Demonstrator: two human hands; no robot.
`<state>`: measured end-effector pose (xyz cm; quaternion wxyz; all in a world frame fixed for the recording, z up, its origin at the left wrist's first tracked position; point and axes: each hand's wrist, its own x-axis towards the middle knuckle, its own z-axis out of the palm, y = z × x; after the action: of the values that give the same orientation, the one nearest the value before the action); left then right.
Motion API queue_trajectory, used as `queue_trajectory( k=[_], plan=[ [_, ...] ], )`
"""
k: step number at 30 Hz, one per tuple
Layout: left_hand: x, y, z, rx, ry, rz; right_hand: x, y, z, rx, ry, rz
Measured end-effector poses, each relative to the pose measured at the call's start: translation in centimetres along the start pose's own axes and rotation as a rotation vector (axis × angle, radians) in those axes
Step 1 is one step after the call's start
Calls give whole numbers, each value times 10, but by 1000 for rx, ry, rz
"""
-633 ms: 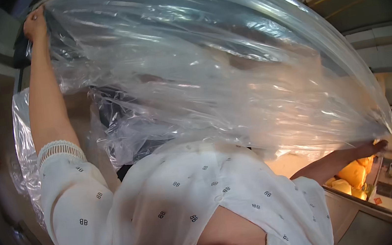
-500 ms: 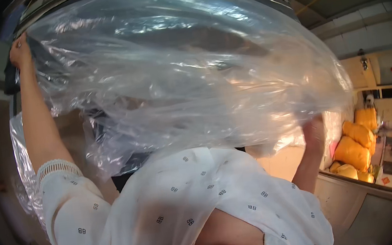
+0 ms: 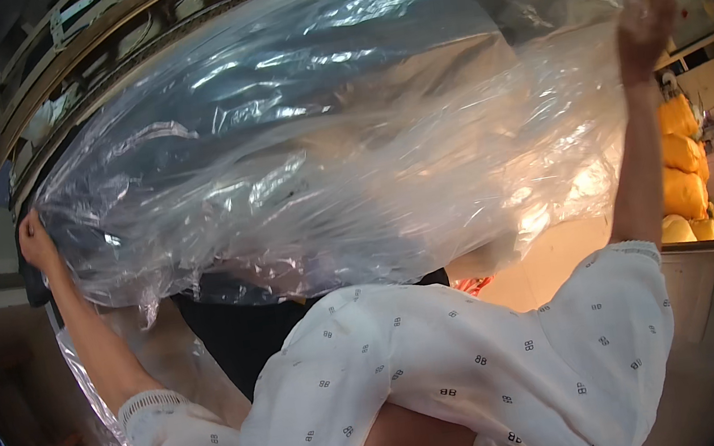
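A wide, clear plastic sheet (image 3: 304,162) stretches in shiny wrinkles between my hands, in front of my body. At the far left my left hand (image 3: 36,240) is closed on its edge, the fingers pinching the film. My right hand (image 3: 646,22) is raised at the upper right with that arm stretched out. The sheet's upper right corner runs into this hand, which grips it while one finger sticks up, slightly blurred. Through the film, dark and tan surfaces below show only dimly.
Beyond the sheet runs a long wooden and metal frame (image 3: 78,88). Yellow stuffed sacks (image 3: 680,152) are stacked at the right. Another piece of clear plastic (image 3: 96,397) hangs beneath my left arm. A red patterned item (image 3: 473,285) peeks out near my waist.
My right hand has swung up and outward from the lower right, pulling the sheet's right side taut. My left hand sits lower in view. The view has shifted as well.
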<state>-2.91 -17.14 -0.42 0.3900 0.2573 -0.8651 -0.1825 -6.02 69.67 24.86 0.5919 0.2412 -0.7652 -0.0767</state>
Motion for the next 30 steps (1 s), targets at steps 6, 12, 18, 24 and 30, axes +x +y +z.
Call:
queue_trajectory(
  k=[6, 12, 18, 24, 30],
  plan=[
    [4, -82, -59, 192, -145, 108, -213, -44, 96, 211, -931, 391],
    [-6, -76, -55, 346, 60, 143, -127, -103, 132, 294, -598, 517],
    [-1, -78, -58, 344, 13, 101, -139, -100, 183, 331, -580, 431],
    [-5, -66, -69, 380, -25, 78, -108, -119, 140, 653, -279, 790],
    [0, -48, -59, 419, 8, 71, -211, -190, 92, 265, -542, 485]
  ],
)
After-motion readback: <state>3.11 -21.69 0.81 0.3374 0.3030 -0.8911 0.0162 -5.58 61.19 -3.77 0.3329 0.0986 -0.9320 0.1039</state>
